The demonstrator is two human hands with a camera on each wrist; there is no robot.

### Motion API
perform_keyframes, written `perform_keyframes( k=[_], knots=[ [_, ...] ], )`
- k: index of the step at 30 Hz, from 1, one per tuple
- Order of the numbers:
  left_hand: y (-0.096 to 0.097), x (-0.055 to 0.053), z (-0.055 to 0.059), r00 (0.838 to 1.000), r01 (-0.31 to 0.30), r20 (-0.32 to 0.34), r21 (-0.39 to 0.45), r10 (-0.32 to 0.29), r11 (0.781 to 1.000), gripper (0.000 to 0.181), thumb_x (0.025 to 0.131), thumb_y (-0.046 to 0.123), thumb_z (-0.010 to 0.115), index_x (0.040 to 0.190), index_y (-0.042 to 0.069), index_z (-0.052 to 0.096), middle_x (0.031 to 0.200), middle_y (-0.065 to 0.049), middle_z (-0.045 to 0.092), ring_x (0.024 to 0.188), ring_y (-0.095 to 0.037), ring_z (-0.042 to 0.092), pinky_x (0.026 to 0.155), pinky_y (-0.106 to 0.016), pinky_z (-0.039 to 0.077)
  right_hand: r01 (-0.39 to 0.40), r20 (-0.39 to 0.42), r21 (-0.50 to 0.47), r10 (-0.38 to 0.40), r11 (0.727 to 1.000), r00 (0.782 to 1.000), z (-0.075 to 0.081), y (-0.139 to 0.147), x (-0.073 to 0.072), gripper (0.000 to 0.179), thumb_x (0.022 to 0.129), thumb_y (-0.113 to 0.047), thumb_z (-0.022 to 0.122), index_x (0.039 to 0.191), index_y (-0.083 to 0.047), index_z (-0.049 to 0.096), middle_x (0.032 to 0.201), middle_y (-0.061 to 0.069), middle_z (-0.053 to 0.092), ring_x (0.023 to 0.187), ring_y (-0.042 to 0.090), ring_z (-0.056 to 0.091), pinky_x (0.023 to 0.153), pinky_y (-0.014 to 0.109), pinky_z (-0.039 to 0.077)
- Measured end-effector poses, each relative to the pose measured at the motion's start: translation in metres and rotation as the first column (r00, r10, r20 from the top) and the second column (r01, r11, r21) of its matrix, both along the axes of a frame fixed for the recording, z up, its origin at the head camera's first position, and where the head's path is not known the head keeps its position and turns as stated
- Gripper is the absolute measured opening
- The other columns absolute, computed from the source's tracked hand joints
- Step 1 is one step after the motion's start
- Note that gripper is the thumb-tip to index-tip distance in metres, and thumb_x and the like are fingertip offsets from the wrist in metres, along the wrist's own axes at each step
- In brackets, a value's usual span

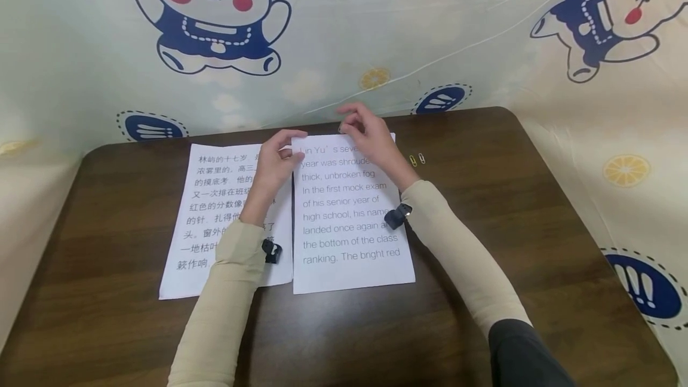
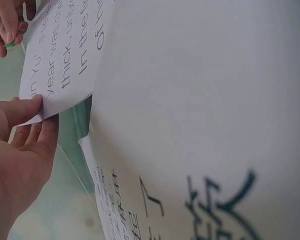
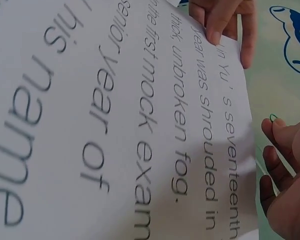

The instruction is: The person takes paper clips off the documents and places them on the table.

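My left hand [image 1: 275, 163] pinches the top left corner of a white sheet with English text [image 1: 349, 226]; in the left wrist view the thumb lies on the print with fingers behind. Just above that sheet's top edge, my right hand [image 1: 371, 136] pinches a small green paper clip [image 2: 10, 45] between thumb and fingertip. The clip [image 3: 273, 118] stands apart from the paper in the right wrist view. Beside it on the left lies a sheet with Chinese text [image 1: 188, 243], partly covered by my left hand and forearm.
Two paper clips, one yellow [image 1: 412, 160] and one pale [image 1: 421, 159], lie right of the English sheet on the dark wooden table [image 1: 484, 226]. A patterned curtain [image 1: 333, 34] hangs directly behind the table's far edge.
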State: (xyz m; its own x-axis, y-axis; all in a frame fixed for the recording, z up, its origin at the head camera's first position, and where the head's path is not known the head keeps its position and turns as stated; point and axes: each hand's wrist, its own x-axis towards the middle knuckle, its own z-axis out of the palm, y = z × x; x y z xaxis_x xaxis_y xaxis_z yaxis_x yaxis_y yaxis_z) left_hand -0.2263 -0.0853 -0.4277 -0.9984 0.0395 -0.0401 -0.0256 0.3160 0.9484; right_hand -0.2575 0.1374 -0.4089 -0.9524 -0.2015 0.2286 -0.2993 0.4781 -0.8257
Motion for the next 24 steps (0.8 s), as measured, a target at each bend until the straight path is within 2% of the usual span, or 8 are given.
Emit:
perform_keyframes(
  k=[7,10,14,19,24],
  knots=[
    [0.000,-0.001,0.000,1.000,-0.006,-0.009,-0.018,0.006,1.000,0.046,0.093,-0.006,0.062,0.131,0.019,0.063,0.131,-0.009,0.064,0.107,-0.025,0.070,0.090,-0.026,0.056,0.055,0.014,-0.008,-0.055,0.998,0.998,-0.006,0.020,0.005,0.022,0.099,-0.012,0.063,0.119,-0.006,0.059,0.107,0.011,0.073,0.104,0.020,0.065,0.104,0.033,0.050],
    [0.000,-0.002,0.000,1.000,-0.015,-0.002,-0.039,0.015,0.999,0.045,0.093,-0.005,0.062,0.132,0.019,0.063,0.131,-0.010,0.063,0.109,-0.025,0.069,0.093,-0.029,0.056,0.081,0.033,-0.029,-0.080,0.996,0.996,-0.006,0.028,0.007,0.023,0.099,-0.011,0.063,0.120,-0.006,0.059,0.109,0.012,0.071,0.104,0.021,0.065,0.106,0.034,0.049],
    [0.001,-0.003,-0.002,1.000,-0.023,0.006,-0.052,0.023,0.998,0.045,0.094,-0.004,0.061,0.131,0.020,0.063,0.132,-0.009,0.063,0.110,-0.025,0.068,0.097,-0.033,0.055,0.097,0.053,-0.046,-0.094,0.994,0.994,-0.005,0.039,0.010,0.026,0.098,-0.011,0.064,0.123,-0.005,0.060,0.111,0.013,0.070,0.103,0.022,0.063,0.100,0.034,0.049],
    [0.003,-0.004,-0.004,1.000,-0.019,-0.016,-0.051,0.018,0.999,0.044,0.093,-0.005,0.061,0.131,0.018,0.063,0.130,-0.009,0.064,0.111,-0.025,0.068,0.098,-0.036,0.054,0.117,0.059,-0.056,-0.114,0.992,0.992,-0.006,0.056,0.009,0.027,0.098,-0.012,0.064,0.124,-0.004,0.060,0.113,0.015,0.070,0.101,0.022,0.061,0.094,0.029,0.048],
    [0.004,-0.005,-0.007,0.999,-0.005,-0.033,-0.084,0.003,0.996,0.043,0.094,-0.003,0.061,0.132,0.018,0.062,0.133,-0.009,0.063,0.115,-0.027,0.067,0.101,-0.038,0.054,0.111,0.075,-0.071,-0.106,0.991,0.992,-0.007,0.070,0.012,0.027,0.098,-0.013,0.065,0.123,-0.004,0.062,0.113,0.016,0.070,0.100,0.023,0.061,0.092,0.028,0.049]
  ],
)
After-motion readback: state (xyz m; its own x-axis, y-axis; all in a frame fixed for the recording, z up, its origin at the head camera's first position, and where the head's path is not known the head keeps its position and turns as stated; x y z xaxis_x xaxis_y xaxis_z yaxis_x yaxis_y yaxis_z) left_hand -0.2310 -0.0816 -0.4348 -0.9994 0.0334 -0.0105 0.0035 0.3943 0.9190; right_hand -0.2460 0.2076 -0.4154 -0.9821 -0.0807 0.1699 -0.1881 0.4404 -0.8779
